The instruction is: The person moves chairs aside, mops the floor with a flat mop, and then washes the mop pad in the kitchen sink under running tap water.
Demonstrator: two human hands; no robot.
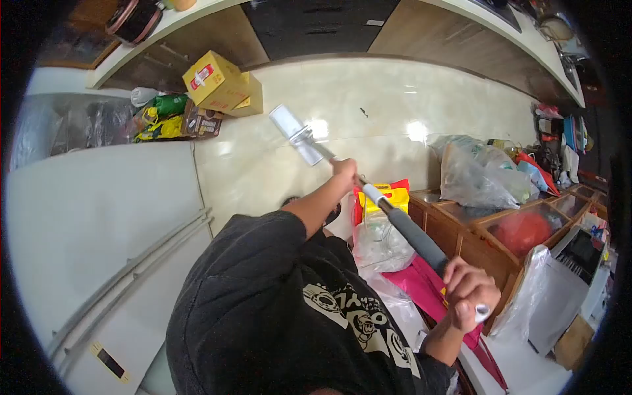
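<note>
A flat mop [415, 234] runs diagonally across the view, with a grey foam grip and a metal pole. Its rectangular silver-white head [288, 125] is at the far end over the pale floor; I cannot tell whether it touches the tiles. My left hand [345, 172] is closed round the pole's lower part, near the head. Up at the handle's top end, my right hand [471, 289] wraps the grey grip, and the white end cap shows beside the fingers. Below the pole lies a red and yellow bag [395, 196] with a clear plastic bag [383, 243] against it.
Yellow cardboard boxes [220, 82] stand by the cabinets at upper left, near several packets [164, 122]. A white fridge [105, 217] with long handles fills the left side. On the right, plastic bags [480, 171] sit around a wooden glass-panelled cabinet [474, 230]. A small dark bit [364, 112] lies on the floor.
</note>
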